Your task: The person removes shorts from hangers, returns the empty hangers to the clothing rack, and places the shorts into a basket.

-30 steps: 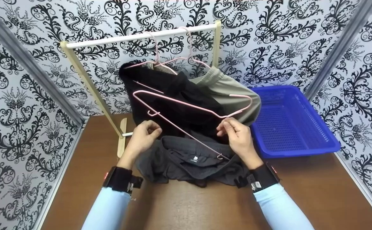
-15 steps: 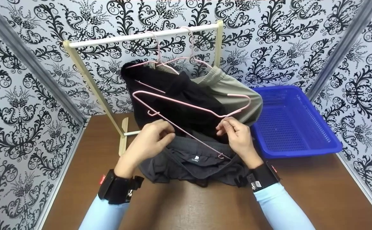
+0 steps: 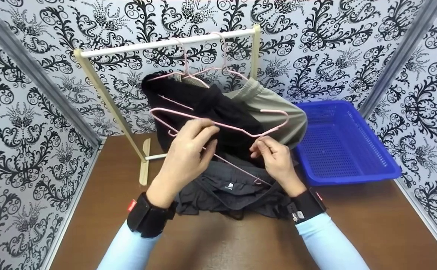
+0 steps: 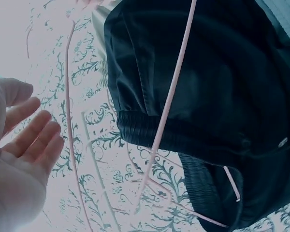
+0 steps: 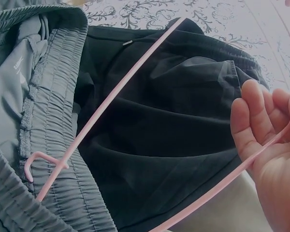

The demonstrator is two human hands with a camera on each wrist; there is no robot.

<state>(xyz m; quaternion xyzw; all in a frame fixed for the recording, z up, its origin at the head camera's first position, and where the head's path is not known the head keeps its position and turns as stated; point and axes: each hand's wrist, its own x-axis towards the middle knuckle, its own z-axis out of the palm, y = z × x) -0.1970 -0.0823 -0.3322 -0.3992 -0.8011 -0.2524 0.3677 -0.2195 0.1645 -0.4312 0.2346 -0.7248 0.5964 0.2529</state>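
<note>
In the head view my right hand [image 3: 276,161] pinches a pink clothes hanger [image 3: 235,128] near its neck, its hook turned to the right. The hanger's bottom bar slants down, and its lower end enters the elastic waistband of dark grey pants [image 3: 203,193] lying bunched on the table. My left hand [image 3: 190,157] is raised in front of the hanger's left part. In the left wrist view the left hand [image 4: 26,159] has loose fingers and holds nothing. The right wrist view shows the hanger [image 5: 111,96] crossing the grey waistband [image 5: 63,111], with a small clip hook there.
Behind stands a rack with a white bar [image 3: 128,48] and wooden posts. Black pants [image 3: 173,88] and a beige garment [image 3: 278,108] hang from it on pink hangers. A blue basket [image 3: 353,179] sits at right. Patterned walls enclose the brown table [image 3: 233,247].
My left hand has moved up and right, from beside the grey pants to in front of the hanger. The right hand and hanger have shifted slightly left.
</note>
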